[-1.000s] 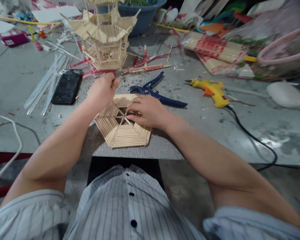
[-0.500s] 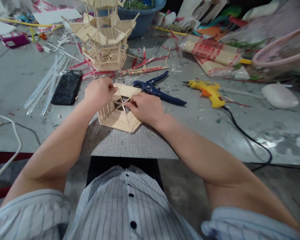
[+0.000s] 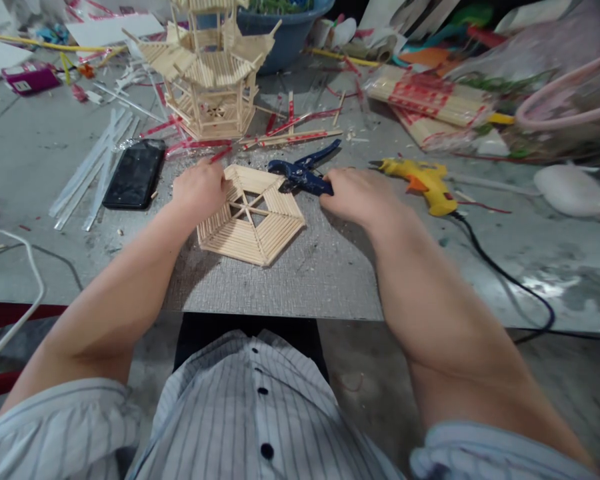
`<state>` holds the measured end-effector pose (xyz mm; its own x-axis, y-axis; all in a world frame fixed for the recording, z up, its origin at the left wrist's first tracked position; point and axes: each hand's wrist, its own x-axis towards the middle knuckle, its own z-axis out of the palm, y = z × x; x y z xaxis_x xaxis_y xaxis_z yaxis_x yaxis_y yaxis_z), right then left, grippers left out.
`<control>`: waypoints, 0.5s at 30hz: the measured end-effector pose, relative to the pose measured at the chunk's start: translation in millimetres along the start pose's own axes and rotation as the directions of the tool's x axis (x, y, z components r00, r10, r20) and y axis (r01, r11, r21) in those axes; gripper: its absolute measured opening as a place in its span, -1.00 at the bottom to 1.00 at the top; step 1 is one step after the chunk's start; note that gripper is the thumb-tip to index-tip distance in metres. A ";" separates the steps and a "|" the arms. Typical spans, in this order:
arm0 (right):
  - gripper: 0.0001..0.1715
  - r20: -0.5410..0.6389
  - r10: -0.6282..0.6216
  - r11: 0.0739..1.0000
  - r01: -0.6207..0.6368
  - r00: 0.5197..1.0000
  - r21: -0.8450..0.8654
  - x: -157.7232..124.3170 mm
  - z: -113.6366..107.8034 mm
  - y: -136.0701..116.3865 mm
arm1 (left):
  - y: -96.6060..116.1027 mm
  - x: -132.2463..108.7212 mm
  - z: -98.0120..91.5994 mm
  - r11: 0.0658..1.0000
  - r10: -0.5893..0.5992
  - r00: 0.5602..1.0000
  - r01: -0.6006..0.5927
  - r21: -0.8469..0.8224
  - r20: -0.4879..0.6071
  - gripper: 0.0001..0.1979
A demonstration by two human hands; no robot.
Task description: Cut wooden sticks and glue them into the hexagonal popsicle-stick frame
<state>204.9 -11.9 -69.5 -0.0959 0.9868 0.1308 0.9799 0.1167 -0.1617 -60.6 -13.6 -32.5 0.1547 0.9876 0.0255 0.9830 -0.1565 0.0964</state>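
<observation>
A hexagonal panel of wooden sticks [image 3: 275, 230] lies on the table before me, with spokes crossing its open centre. My left hand [image 3: 200, 192] is closed at the panel's upper left edge, its fingertips mostly hidden. To the right, my right hand [image 3: 357, 197] has its fingers around one handle of the dark blue hand cutter [image 3: 303, 177]. The cutter's jaws point left, beside the panel's upper right edge. Behind the panel stands a tiered pagoda model [image 3: 213, 87] made of the same kind of sticks.
A black phone [image 3: 134, 175] and clear glue sticks [image 3: 93, 170] lie at left. At right are a yellow glue gun [image 3: 423, 183] with a black cord and bagged wooden sticks [image 3: 430, 97]. A blue basin [image 3: 280, 43] stands behind; red wrapper strips are scattered around.
My right hand has left the panel and moved right onto the cutter's handle. My left hand stays at the panel's left edge, its fingers slightly shifted.
</observation>
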 end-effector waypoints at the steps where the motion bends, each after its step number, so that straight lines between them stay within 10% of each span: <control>1: -0.77 0.003 0.014 1.000 -0.014 1.000 0.024 0.8 1.6 -0.4 | 0.3 -0.4 1.4 1.000 0.008 1.000 -0.008 0.000 -0.008 -0.64; 15: -0.78 0.076 0.170 0.785 -0.181 0.983 0.593 -5.4 -0.4 -34.8 | -11.1 12.0 7.4 0.990 0.095 0.995 -0.097 -0.102 -0.026 -0.71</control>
<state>171.5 -21.4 -64.2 0.0588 0.9979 0.0269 0.6829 -0.0206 -0.7302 -68.9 0.1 -40.6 0.2448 0.9677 0.0603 0.9480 -0.2519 0.1946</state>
